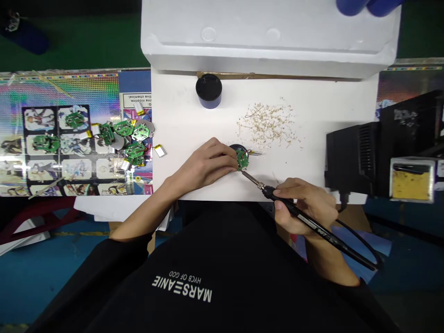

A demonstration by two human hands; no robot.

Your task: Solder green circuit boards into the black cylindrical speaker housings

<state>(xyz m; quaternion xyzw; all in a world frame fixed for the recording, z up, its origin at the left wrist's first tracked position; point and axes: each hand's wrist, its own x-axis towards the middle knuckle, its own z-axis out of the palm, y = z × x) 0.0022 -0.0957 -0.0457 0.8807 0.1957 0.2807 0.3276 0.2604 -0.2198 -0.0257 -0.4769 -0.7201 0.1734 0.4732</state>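
Observation:
My right hand (305,206) grips a black soldering iron (312,224), its metal tip angled left toward a green circuit board (243,158). The tip is at the lower edge of the board; whether it touches cannot be made out. My left hand (215,162) is closed on the board's left side, with the fingertips covering part of it. Behind the board shows the rim of a dark round piece (238,146). A small battery cell (255,153) sticks out to the right of the board.
Small pale bits (268,125) lie scattered beyond the board. A dark blue round container (208,91) stands near a white foam box (270,41). Several boards with batteries (125,138) are piled at left. At right are a black soldering station (352,157) and a yellow sponge (411,181).

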